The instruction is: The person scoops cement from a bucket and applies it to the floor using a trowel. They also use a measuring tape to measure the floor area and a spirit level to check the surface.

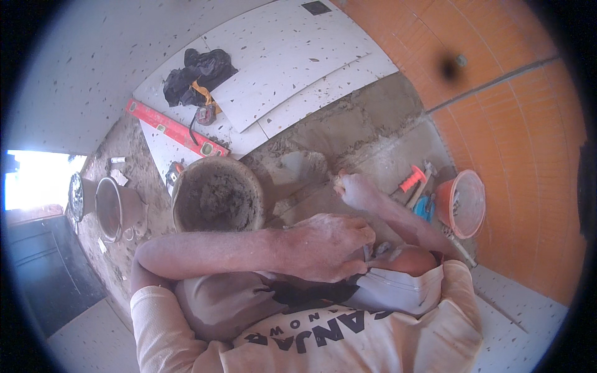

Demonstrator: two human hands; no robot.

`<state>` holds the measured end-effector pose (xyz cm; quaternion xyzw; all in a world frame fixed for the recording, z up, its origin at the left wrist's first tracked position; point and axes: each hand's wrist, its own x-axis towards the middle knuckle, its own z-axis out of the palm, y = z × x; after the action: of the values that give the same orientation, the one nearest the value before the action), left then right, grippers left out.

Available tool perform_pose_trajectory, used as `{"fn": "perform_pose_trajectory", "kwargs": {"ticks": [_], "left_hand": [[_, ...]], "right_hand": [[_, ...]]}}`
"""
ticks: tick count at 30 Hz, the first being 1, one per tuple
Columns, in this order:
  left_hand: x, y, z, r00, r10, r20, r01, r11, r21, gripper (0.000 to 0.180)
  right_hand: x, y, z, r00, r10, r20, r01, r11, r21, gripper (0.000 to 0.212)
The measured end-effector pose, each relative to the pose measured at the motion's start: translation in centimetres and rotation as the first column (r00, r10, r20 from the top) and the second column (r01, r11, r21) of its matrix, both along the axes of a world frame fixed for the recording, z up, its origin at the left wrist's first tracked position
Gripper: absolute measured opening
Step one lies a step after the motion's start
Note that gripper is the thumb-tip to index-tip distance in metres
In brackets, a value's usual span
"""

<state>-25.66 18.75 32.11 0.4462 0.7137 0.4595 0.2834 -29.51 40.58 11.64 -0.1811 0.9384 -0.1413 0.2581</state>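
Note:
My right hand [359,190] reaches forward over the grey mortar bed [345,127], its fingers closed around a handle. Just left of that hand, a flat, pale grey trowel blade [303,165] lies against the mortar; the joint between blade and handle is not clear. Across my lap, my left hand [336,247] rests near my knee with the fingers curled. A small greyish piece shows at its fingertips, too indistinct to name. Close in front of my left forearm stands a round bucket [181,202] with grey mortar [221,199] inside.
Speckled white tiles [280,74] carry a red spirit level [163,129], a tape measure [205,115] and a black plastic bag [208,69]. At right, an orange bucket [443,202] stands beside a red-handled tool [411,179] and the orange tiled wall [510,137]. More buckets [120,208] stand left.

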Motion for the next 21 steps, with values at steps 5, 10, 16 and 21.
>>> {"fn": "perform_pose_trajectory", "kwargs": {"ticks": [5,10,16,21], "left_hand": [[-0.1,0.0,-0.1,1.0,-0.007,-0.016,0.006,1.0,-0.02,0.029],[-0.1,0.0,-0.1,1.0,-0.006,-0.025,0.006,1.0,-0.012,0.03],[0.1,0.1,0.3,0.999,-0.009,0.044,0.012,0.997,-0.077,0.027],[0.4,-0.2,0.8,1.0,0.022,0.001,-0.022,0.998,-0.061,0.029]], "right_hand": [[-2.1,0.2,-0.9,0.993,0.03,-0.116,-0.023,0.998,0.059,0.038],[-3.6,0.0,-1.6,0.987,-0.042,-0.157,0.052,0.997,0.059,0.037],[-4.5,0.0,-1.6,0.992,-0.1,-0.083,0.107,0.99,0.086,0.041],[-4.6,0.4,-1.7,0.983,-0.137,-0.123,0.149,0.985,0.091,0.043]]}}
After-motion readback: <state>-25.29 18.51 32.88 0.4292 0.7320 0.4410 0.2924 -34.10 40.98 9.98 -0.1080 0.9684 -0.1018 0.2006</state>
